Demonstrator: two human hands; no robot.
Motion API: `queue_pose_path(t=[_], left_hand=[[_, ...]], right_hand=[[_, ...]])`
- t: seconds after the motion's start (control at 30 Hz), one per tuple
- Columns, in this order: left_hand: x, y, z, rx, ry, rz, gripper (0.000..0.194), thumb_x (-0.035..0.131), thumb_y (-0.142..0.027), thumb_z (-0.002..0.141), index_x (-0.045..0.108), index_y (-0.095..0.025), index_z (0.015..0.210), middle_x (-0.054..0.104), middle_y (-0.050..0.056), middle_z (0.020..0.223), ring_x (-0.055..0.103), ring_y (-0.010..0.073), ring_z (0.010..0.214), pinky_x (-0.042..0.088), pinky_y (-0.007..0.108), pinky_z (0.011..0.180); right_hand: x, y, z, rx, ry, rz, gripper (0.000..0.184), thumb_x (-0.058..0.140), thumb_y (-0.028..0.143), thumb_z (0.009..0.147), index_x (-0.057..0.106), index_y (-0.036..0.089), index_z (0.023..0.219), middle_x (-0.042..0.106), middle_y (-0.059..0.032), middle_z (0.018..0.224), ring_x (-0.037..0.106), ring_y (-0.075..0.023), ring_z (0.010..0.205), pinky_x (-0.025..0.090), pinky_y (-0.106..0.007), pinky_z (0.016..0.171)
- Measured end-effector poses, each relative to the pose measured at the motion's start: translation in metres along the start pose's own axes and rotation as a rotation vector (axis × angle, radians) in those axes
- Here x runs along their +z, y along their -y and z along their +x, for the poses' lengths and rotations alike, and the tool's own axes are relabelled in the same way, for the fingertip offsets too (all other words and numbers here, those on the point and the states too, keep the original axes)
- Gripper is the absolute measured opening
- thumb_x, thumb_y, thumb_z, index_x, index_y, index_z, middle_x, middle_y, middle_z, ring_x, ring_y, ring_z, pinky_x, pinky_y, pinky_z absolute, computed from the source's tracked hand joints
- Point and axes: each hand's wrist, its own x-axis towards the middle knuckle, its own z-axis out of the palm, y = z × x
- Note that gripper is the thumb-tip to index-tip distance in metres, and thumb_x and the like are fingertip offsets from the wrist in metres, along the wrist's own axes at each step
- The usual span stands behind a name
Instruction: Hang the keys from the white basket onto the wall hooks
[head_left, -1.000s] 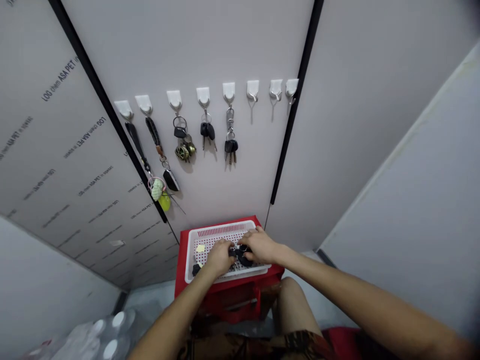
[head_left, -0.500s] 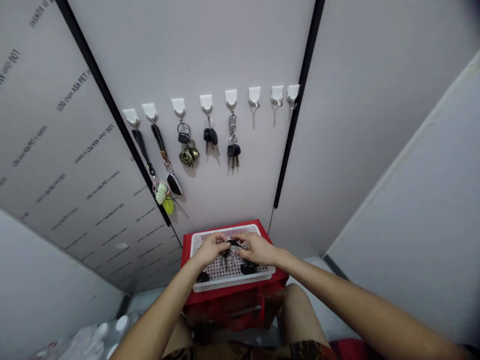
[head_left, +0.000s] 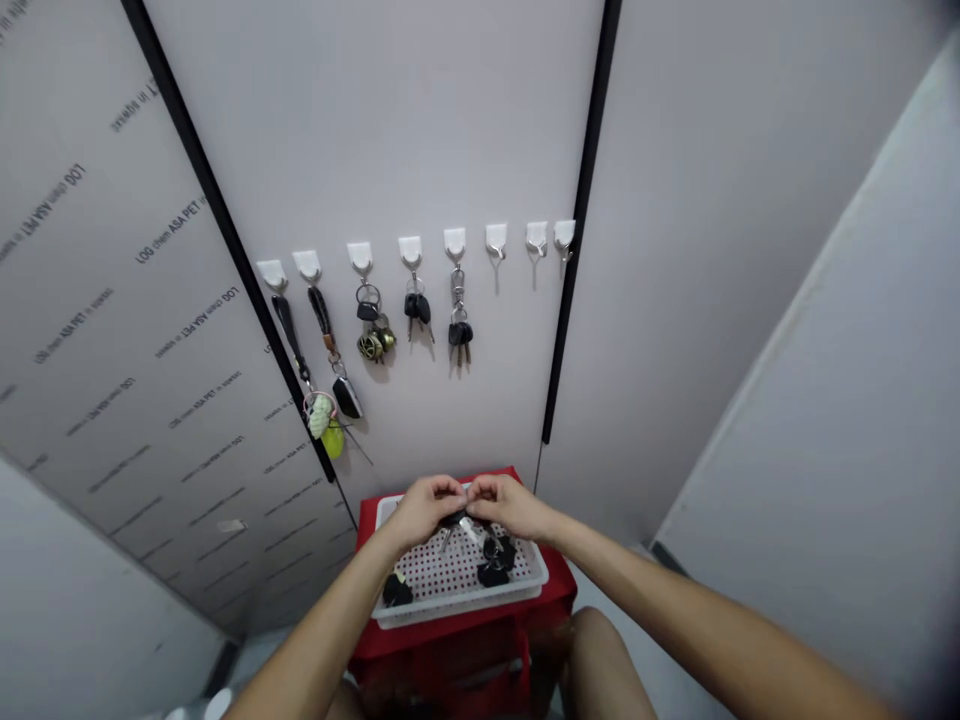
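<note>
Both hands meet over a white perforated basket (head_left: 457, 603), fingertips nearly touching. My left hand (head_left: 429, 512) pinches a bunch of keys (head_left: 452, 520) with dark heads, its metal blades hanging down. My right hand (head_left: 510, 506) is closed on the same bunch from the other side; a clear or whitish piece dangles beneath it. The fingers hide the ring. In the basket, more black keys (head_left: 495, 562) lie at the right, below my right hand, and another dark bunch (head_left: 397, 590) sits in the near left corner.
The basket rests on a red box (head_left: 559, 590) against a white panel wall. White hooks (head_left: 454, 243) run in a row above; several on the left carry key bunches (head_left: 460, 335), and the three at the right (head_left: 496, 240) hold nothing. Black strips (head_left: 581, 240) edge the panel.
My hands have come closer together, with the right fingers now pinched at the bunch. The view has tilted up, so wall and basket appear lower.
</note>
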Motion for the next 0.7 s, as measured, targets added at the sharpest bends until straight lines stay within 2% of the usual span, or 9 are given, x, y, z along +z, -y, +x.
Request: queue_pose_path(t=[0.1, 0.2, 0.27, 0.37, 0.43, 0.57, 0.7], left_hand=[[-0.001, -0.006, 0.005, 0.139, -0.085, 0.191, 0.013, 0.051, -0.026, 0.057, 0.051, -0.013, 0.056, 0.048, -0.001, 0.06, 0.042, 0.0092, 0.062, 0.032, 0.021, 0.06], [0.003, -0.007, 0.01, 0.194, -0.178, 0.158, 0.014, 0.049, -0.024, 0.059, 0.051, -0.013, 0.068, 0.052, 0.002, 0.072, 0.045, 0.0112, 0.07, 0.034, 0.024, 0.067], [0.009, -0.008, 0.014, 0.194, -0.169, 0.077, 0.025, 0.052, -0.022, 0.057, 0.049, -0.012, 0.08, 0.053, 0.005, 0.08, 0.047, 0.0117, 0.074, 0.036, 0.024, 0.068], [0.018, -0.021, 0.022, 0.224, -0.162, 0.03, 0.034, 0.055, -0.016, 0.054, 0.047, -0.012, 0.086, 0.054, 0.005, 0.084, 0.048, 0.0116, 0.075, 0.037, 0.023, 0.068], [0.021, -0.038, 0.029, 0.246, -0.208, 0.004, 0.03, 0.052, -0.014, 0.055, 0.048, -0.012, 0.086, 0.055, 0.004, 0.078, 0.048, 0.0101, 0.069, 0.038, 0.022, 0.064], [0.016, -0.085, 0.05, 0.325, -0.305, -0.108, 0.027, 0.047, -0.012, 0.059, 0.047, -0.012, 0.085, 0.053, 0.001, 0.065, 0.047, 0.0068, 0.054, 0.037, 0.018, 0.051], [0.008, -0.132, 0.071, 0.489, -0.401, -0.078, 0.03, 0.045, -0.01, 0.06, 0.046, -0.015, 0.09, 0.054, 0.002, 0.072, 0.049, 0.0063, 0.056, 0.037, 0.017, 0.051]], right_hand=[[-0.005, 0.008, -0.002, -0.126, -0.119, -0.231, 0.005, 0.043, 0.018, 0.061, 0.046, 0.014, 0.059, 0.04, 0.0041, 0.05, 0.036, -0.0059, 0.048, 0.03, -0.019, 0.048], [-0.011, 0.022, -0.003, -0.285, -0.304, -0.489, 0.007, 0.043, 0.014, 0.059, 0.048, 0.014, 0.055, 0.046, 0.0011, 0.057, 0.041, -0.0091, 0.06, 0.031, -0.022, 0.058], [-0.017, 0.033, -0.002, -0.297, -0.364, -0.539, 0.008, 0.043, 0.015, 0.059, 0.05, 0.014, 0.054, 0.048, 0.0002, 0.058, 0.042, -0.0098, 0.06, 0.031, -0.022, 0.058], [-0.031, 0.05, 0.003, -0.226, -0.347, -0.448, 0.012, 0.042, 0.021, 0.062, 0.05, 0.013, 0.056, 0.048, 0.0012, 0.053, 0.041, -0.0079, 0.051, 0.032, -0.021, 0.051], [-0.044, 0.065, 0.007, -0.227, -0.359, -0.368, 0.014, 0.043, 0.023, 0.062, 0.049, 0.013, 0.055, 0.046, 0.0021, 0.05, 0.039, -0.0069, 0.048, 0.032, -0.02, 0.049], [-0.076, 0.107, 0.019, -0.303, -0.509, -0.271, 0.015, 0.044, 0.025, 0.06, 0.048, 0.013, 0.054, 0.043, 0.0031, 0.047, 0.038, -0.0058, 0.045, 0.032, -0.019, 0.046], [-0.102, 0.154, 0.033, -0.4, -0.688, -0.194, 0.015, 0.045, 0.027, 0.058, 0.049, 0.012, 0.055, 0.046, 0.0019, 0.048, 0.041, -0.0062, 0.045, 0.033, -0.018, 0.043]])
